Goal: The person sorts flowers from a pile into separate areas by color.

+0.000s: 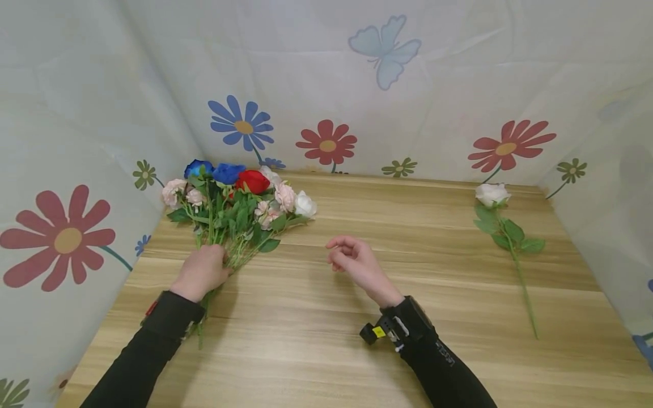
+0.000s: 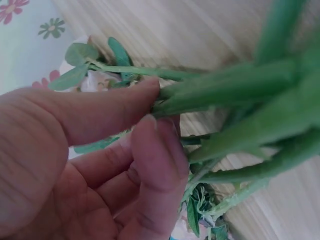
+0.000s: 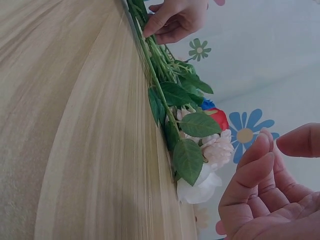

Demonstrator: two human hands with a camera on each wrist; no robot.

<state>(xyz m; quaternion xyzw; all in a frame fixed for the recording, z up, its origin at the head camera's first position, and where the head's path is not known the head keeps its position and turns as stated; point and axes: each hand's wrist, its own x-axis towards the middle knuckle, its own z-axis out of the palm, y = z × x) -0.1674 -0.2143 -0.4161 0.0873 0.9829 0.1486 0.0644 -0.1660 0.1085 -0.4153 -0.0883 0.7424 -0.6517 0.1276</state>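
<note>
My left hand [image 1: 203, 271] grips the green stems [image 2: 235, 92] of a bunch of flowers [image 1: 232, 212] lying at the left of the table. Thumb and forefinger pinch several stems in the left wrist view. Blue blooms, a red rose [image 1: 253, 181], pale pink flowers and a white rose [image 1: 305, 204] make up its heads, with leaves below them. My right hand [image 1: 359, 265] hovers over the middle of the table, its fingers loosely curled around nothing. In the right wrist view, this hand [image 3: 270, 195] appears beside the bunch, apart from it.
A single white rose [image 1: 492, 195] with a long leafy stem lies at the table's right side. Behind and beside the wooden table [image 1: 306, 340] hangs a white cloth [image 1: 296, 62] printed with flowers and a butterfly.
</note>
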